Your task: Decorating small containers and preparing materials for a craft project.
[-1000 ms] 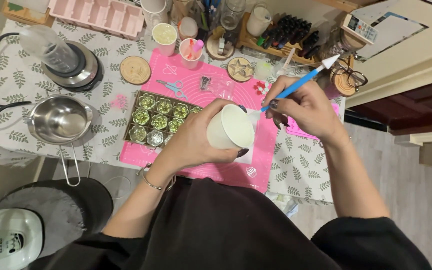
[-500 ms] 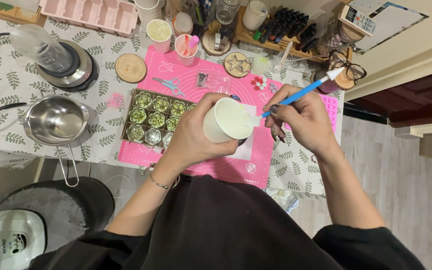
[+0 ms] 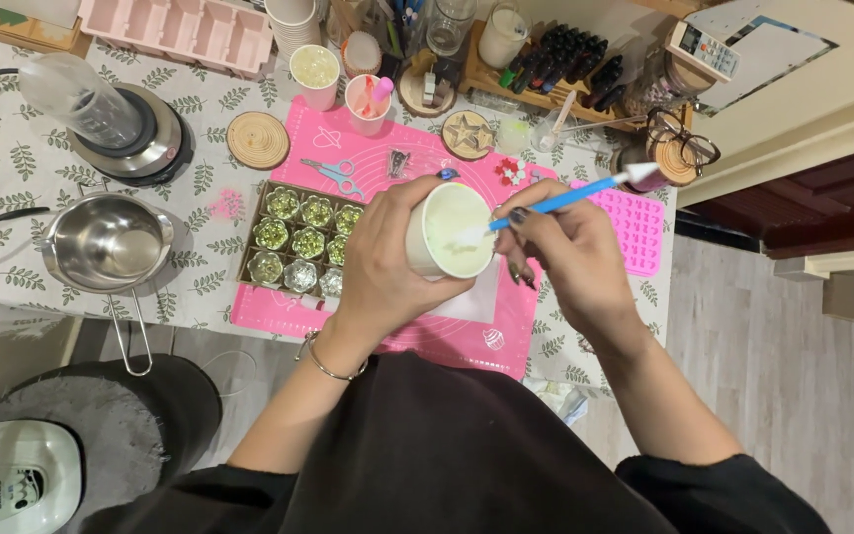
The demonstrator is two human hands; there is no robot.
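Left hand (image 3: pixel 380 265) is wrapped around a white paper cup (image 3: pixel 450 229), fingers clamped on its wall, cup held in the air over the pink silicone mat (image 3: pixel 506 316), just right of the tray of small moulds (image 3: pixel 300 241). Right hand (image 3: pixel 567 255) pinches a blue-handled stirring tool (image 3: pixel 555 201), fingers closed on the shaft, tip down inside the cup in pale creamy liquid

Doing the stir well, as I judge it:
- keep the cup level, it looks fairly full and the rim tilts a bit toward the camera
- tip stays below the surface, slow circles, scrape the wall, don't whip air in
- hold it over the mat so drips land there, not on the leaf-print tablecloth (image 3: pixel 12 168)
- grip the cup low and firm, paper walls flex if squeezed

Counts:
- cups in hand: 1
- stirring tools in hand: 1
- moulds in the tray: about 9 showing, 3 rows of 3, filled green or clear; the hand covers the right edge so there may be more
- steel saucepans (image 3: pixel 106 240): 1
- round wooden coasters (image 3: pixel 258 139): 1 plain, plus 1 with a star
- small scissors (image 3: pixel 333 175): 1
- pink mould sheets (image 3: pixel 637 225) right of the hand: 1
- bracelet (image 3: pixel 323 364) on left wrist: 1
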